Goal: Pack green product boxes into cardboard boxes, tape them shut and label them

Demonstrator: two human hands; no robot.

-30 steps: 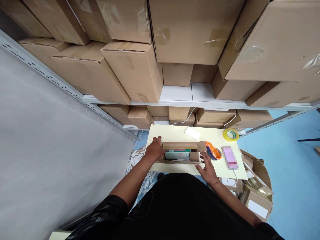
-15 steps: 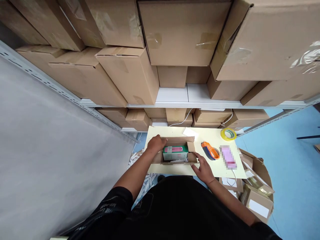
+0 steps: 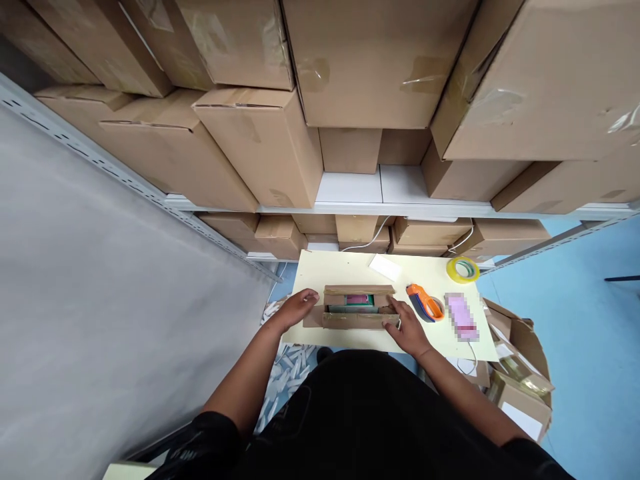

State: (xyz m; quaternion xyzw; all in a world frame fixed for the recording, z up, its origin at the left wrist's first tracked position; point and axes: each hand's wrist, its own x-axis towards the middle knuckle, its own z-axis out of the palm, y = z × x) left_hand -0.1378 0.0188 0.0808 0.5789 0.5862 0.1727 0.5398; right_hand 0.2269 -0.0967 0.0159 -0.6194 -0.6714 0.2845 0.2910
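A small cardboard box [image 3: 360,322] lies on the pale yellow table with its long flaps raised and partly folded in. Inside it, a green-and-white carton with a pink picture [image 3: 358,300] shows through the gap between the flaps. My left hand [image 3: 299,308] is just off the box's left end, fingers loosely bent and holding nothing. At the opposite end, my right hand [image 3: 409,331] grips the box, with fingers on the short end flap and thumb near the front side.
On the table [image 3: 325,267] are an orange-and-blue tape dispenser [image 3: 424,303], a yellow tape roll [image 3: 463,270], a white card [image 3: 385,267] and a blurred pink device [image 3: 462,317] with a cable. Shelves of cardboard boxes [image 3: 370,73] rise behind. More parcels [image 3: 517,393] stand at right.
The box's end flaps have folded inward, and its long sides now cover more of the carton. My left hand has let go of the left end and moved slightly left and down.
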